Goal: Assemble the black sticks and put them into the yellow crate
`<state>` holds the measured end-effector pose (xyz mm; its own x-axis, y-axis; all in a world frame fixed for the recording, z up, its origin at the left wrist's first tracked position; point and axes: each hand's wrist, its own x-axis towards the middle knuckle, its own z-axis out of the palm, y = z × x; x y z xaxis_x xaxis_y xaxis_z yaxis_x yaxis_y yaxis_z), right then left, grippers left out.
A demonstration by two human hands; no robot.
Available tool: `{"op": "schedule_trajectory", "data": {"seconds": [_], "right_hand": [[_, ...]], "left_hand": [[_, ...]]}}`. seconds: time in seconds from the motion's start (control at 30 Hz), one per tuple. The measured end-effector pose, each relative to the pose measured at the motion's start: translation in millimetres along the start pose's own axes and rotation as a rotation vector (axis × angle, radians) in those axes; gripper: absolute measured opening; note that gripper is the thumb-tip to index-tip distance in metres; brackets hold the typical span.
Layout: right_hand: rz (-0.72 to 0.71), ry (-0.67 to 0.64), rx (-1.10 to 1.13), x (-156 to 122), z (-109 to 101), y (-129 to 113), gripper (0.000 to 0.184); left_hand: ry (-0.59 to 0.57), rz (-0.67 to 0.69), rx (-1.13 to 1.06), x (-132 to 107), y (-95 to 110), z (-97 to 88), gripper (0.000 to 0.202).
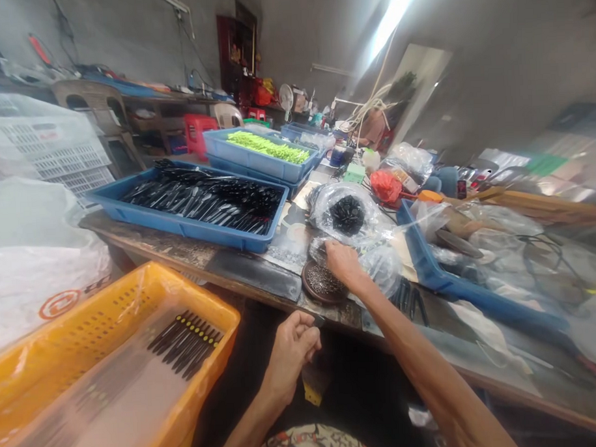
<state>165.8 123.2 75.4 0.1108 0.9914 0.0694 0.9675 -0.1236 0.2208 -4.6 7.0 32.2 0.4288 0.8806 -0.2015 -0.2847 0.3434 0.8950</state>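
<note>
My left hand (293, 347) is in front of the table edge with its fingers curled into a pinch. A small dark bit shows by its fingertips, too unclear to name. Farther forward, my right hand (344, 262) reaches over the table, fingers bent down at a crumpled clear plastic bag (318, 249); what they hold is hidden. Just below that hand sits a round brown dish (324, 282) full of small metal pieces. Behind it, an open clear bag (326, 199) holds black parts (347, 214).
A blue tray (191, 237) of black slender pieces stands at the left, with a tray of bright green pieces (268, 147) behind. At lower left is a yellow crate (148, 281) with dark pieces laid in rows (187, 341). Another blue tray (421, 258) lies right.
</note>
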Motion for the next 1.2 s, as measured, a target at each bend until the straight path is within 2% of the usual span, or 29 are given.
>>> {"op": "schedule_trajectory", "data": {"seconds": [0.57, 0.77, 0.97, 1.2], "right_hand": [[-0.015, -0.035, 0.036, -6, -9, 1, 0.03], [0.009, -0.015, 0.102, -2, -4, 2, 0.028], [0.046, 0.037, 0.269, -4, 0, 12, 0.023], [0.037, 0.116, 0.634, -11, -14, 24, 0.025]], "left_hand": [[-0.01, -0.011, -0.013, 0, -1, 1.3, 0.018], [-0.008, -0.009, 0.004, 0, 1, 2.1, 0.018], [0.0, -0.014, -0.023, 1, 0, 2.0, 0.019], [-0.015, -0.007, -0.044, 1, 4, 2.6, 0.018]]}}
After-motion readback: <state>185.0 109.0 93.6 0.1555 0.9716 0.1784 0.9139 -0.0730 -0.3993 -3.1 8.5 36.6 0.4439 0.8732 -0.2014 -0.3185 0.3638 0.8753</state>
